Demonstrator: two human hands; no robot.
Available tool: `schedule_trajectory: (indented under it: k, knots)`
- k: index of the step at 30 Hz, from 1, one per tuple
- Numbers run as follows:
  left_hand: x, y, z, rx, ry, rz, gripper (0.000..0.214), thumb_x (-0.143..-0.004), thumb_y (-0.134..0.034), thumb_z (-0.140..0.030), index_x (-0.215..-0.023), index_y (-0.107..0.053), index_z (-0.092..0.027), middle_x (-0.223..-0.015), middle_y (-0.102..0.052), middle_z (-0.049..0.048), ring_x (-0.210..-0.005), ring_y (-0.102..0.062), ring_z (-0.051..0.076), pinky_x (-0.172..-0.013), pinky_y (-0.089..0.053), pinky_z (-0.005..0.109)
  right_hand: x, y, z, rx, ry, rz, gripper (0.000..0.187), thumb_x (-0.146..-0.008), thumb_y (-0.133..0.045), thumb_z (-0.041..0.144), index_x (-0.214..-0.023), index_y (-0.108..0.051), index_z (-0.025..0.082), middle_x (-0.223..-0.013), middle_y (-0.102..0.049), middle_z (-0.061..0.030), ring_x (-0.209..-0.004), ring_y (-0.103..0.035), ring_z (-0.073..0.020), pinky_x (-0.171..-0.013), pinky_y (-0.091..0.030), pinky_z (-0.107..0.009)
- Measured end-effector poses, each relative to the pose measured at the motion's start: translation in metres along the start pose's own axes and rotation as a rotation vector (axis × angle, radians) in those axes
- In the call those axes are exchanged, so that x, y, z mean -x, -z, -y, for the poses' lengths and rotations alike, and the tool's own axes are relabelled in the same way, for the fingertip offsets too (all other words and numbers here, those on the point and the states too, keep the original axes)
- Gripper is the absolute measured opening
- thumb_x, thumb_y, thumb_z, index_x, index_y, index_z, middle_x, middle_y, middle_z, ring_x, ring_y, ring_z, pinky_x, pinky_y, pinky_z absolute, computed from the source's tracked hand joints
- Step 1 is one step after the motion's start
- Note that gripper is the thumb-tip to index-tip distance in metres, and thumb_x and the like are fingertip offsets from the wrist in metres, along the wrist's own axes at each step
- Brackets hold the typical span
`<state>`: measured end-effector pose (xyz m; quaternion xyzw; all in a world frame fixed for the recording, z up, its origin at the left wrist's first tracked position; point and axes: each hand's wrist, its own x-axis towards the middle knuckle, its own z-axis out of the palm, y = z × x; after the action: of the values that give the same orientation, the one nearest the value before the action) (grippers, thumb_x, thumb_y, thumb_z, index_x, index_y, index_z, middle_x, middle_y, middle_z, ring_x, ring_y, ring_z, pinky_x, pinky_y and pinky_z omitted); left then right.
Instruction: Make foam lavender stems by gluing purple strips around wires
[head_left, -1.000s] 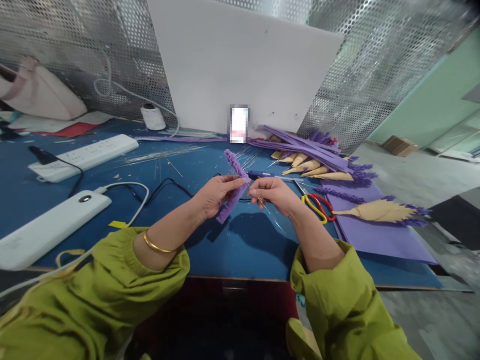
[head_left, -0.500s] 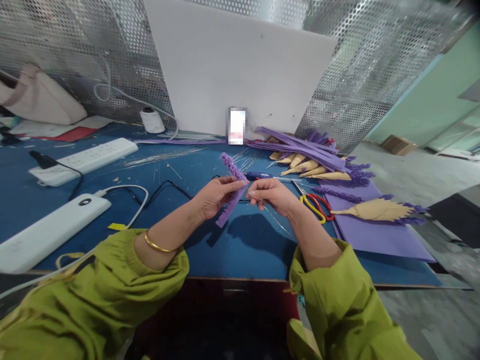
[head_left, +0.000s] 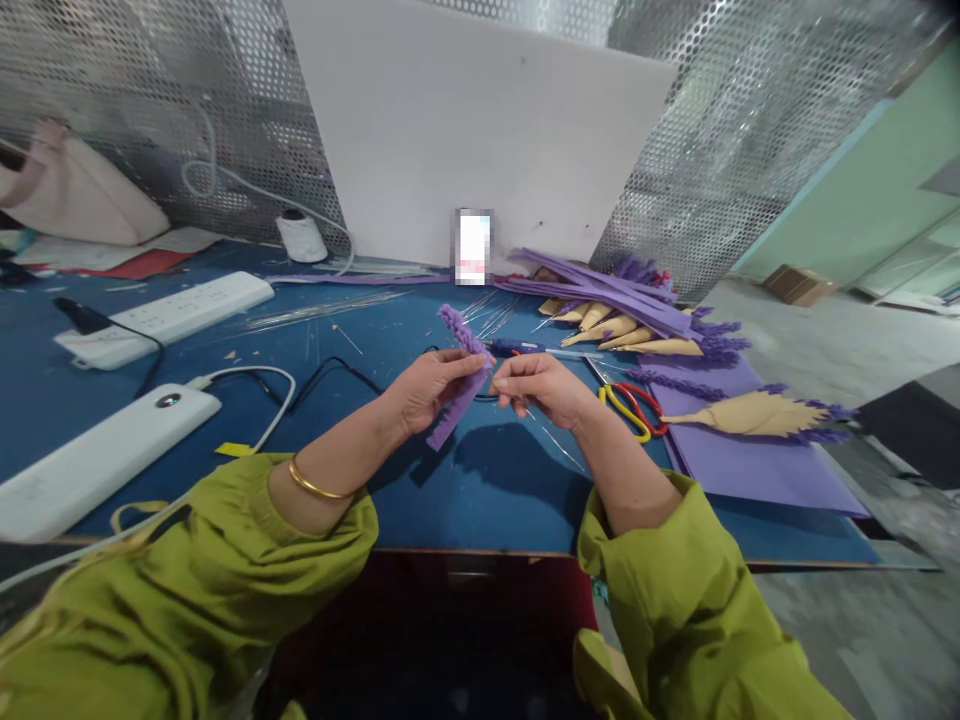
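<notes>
Between thumb and fingers, my left hand [head_left: 442, 385] pinches a purple fringed paper strip [head_left: 448, 425]. Its upper part is wound into a fluffy lavender-like spike [head_left: 459, 326] that points up and away from me; the strip's loose end hangs down toward me. Just to the right, my right hand [head_left: 541, 388] is closed in a pinch on a thin metal wire [head_left: 555, 438], which sticks out below the fingers toward the lower right. Where the wire meets the spike is hidden by my fingers. Red-and-yellow-handled scissors [head_left: 634, 410] lie right of my right hand.
Purple paper sheets [head_left: 742, 465] lie at the right, with a paper-wrapped lavender bunch [head_left: 757, 413] on top. Behind are more wrapped bunches [head_left: 615, 330] and purple strips [head_left: 607, 290]. Loose wires [head_left: 322, 312], a power strip [head_left: 165, 318] and a white power bank [head_left: 105, 455] occupy the left. A phone [head_left: 472, 248] stands at the back.
The strip's loose end has swung slightly left and up, turning a little in my left hand. Both hands stay in nearly the same place, and the view has shifted slightly.
</notes>
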<state>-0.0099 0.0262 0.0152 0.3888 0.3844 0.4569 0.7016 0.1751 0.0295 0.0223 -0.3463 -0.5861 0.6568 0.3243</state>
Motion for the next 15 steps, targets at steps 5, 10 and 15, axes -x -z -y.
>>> schedule_trajectory:
  k: [5, 10, 15]
  knots:
    - [0.000, -0.001, 0.000, -0.027, -0.022, -0.063, 0.024, -0.059, -0.085, -0.026, -0.076, -0.074, -0.013, -0.069, -0.070, 0.0027, -0.063, -0.061, 0.011, -0.063, -0.047, 0.022, 0.000, -0.003, -0.001, 0.006, -0.002, -0.009, 0.023, -0.066, -0.077, 0.035, -0.071, -0.069, 0.013, -0.056, -0.066, -0.0006, -0.039, -0.051, -0.0060, -0.040, -0.041, -0.017]
    - [0.001, 0.001, -0.006, -0.083, -0.009, -0.036, 0.028, -0.061, -0.084, -0.029, -0.081, -0.075, -0.012, -0.070, -0.069, 0.0036, -0.059, -0.058, 0.010, -0.058, -0.043, 0.021, 0.001, -0.003, 0.003, 0.109, 0.008, -0.027, 0.028, -0.067, -0.074, 0.041, -0.073, -0.068, 0.014, -0.059, -0.066, -0.0007, -0.042, -0.051, -0.0072, -0.044, -0.041, -0.019]
    - [-0.003, 0.001, -0.006, -0.014, 0.006, -0.162, 0.020, -0.062, -0.084, -0.024, -0.074, -0.073, -0.012, -0.071, -0.069, 0.0052, -0.061, -0.058, 0.010, -0.057, -0.043, 0.021, 0.001, 0.020, 0.008, 0.701, 0.079, -0.511, 0.037, -0.082, -0.056, 0.052, -0.072, -0.064, 0.017, -0.069, -0.067, -0.0053, -0.060, -0.061, -0.0152, -0.058, -0.045, -0.026]
